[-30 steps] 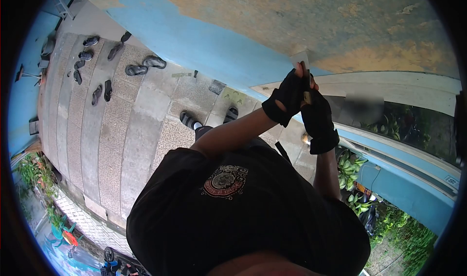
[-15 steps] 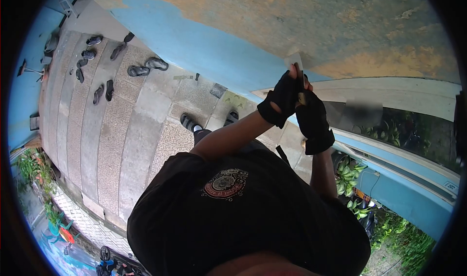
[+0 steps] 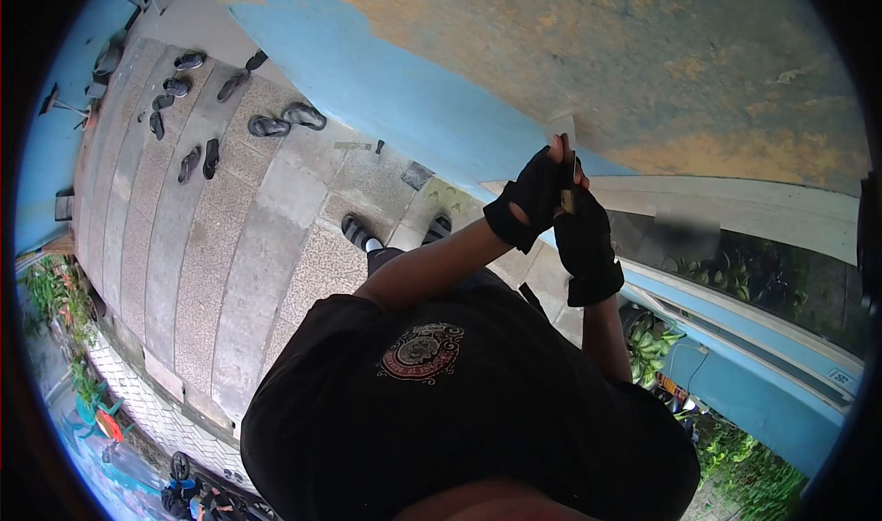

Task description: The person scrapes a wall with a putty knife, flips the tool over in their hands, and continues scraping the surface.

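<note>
Since a second earlier, your hands and the blade sat slightly lower in the head view, still at the wall. Your left hand (image 3: pixel 528 195), in a black fingerless glove, and your right hand (image 3: pixel 583 241), gloved alike, were both closed tight around the handle of a flat pale-bladed scraper (image 3: pixel 561 128). Its blade lay against the weathered orange-and-blue painted wall (image 3: pixel 643 52), just above a white ledge (image 3: pixel 735 195). Dark sandals (image 3: pixel 285 121) lay well apart on the grey paved floor (image 3: pixel 230 245).

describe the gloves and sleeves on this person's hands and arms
Both the left hand and right hand wear black fingerless gloves; the left one has an oval cut-out on its back. Forearms are bare below a black short-sleeved shirt with a round chest emblem.
</note>
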`<state>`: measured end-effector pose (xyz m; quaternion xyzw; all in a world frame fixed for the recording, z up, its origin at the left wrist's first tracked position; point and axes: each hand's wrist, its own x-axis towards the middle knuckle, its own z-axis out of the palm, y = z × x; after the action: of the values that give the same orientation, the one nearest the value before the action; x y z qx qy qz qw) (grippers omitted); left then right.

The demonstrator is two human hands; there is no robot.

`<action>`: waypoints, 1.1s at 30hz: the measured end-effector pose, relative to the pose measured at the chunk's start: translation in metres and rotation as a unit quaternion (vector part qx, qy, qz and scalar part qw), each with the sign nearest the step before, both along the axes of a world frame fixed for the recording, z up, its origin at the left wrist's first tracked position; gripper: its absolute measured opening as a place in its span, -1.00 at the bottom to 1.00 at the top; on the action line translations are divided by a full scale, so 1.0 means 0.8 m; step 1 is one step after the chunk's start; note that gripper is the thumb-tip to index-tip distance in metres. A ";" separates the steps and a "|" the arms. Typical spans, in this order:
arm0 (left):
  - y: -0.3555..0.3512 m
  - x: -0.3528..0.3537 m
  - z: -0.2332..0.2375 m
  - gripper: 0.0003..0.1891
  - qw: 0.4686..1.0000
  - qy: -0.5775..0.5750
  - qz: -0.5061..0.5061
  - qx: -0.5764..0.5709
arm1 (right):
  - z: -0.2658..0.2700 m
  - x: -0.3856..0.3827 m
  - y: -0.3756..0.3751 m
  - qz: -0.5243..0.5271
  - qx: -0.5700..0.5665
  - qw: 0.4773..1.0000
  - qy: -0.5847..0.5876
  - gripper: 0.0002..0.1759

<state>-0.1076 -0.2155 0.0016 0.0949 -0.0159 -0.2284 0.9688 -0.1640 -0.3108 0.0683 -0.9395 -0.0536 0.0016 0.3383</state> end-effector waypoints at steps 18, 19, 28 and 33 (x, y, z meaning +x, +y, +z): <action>0.050 0.017 -0.002 -0.49 0.996 -0.015 0.018 0.091 | -0.020 0.022 0.039 0.027 0.017 0.999 -0.025 -0.80; 0.053 0.019 -0.006 -0.48 0.994 -0.028 0.036 0.096 | -0.016 0.029 0.045 0.025 0.037 0.999 0.029 -0.78; 0.099 0.042 -0.012 -0.43 0.987 0.007 0.052 0.152 | -0.039 0.063 0.085 0.085 0.057 0.994 -0.035 -0.65; 0.134 0.071 -0.026 -0.45 0.990 -0.007 0.088 0.111 | -0.032 0.086 0.124 0.050 0.081 0.991 0.092 -0.72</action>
<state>-0.0504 -0.1083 -0.0195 0.2042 0.0113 -0.1425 0.9684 -0.0955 -0.2114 0.0425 -0.9011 -0.0692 0.1006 0.4161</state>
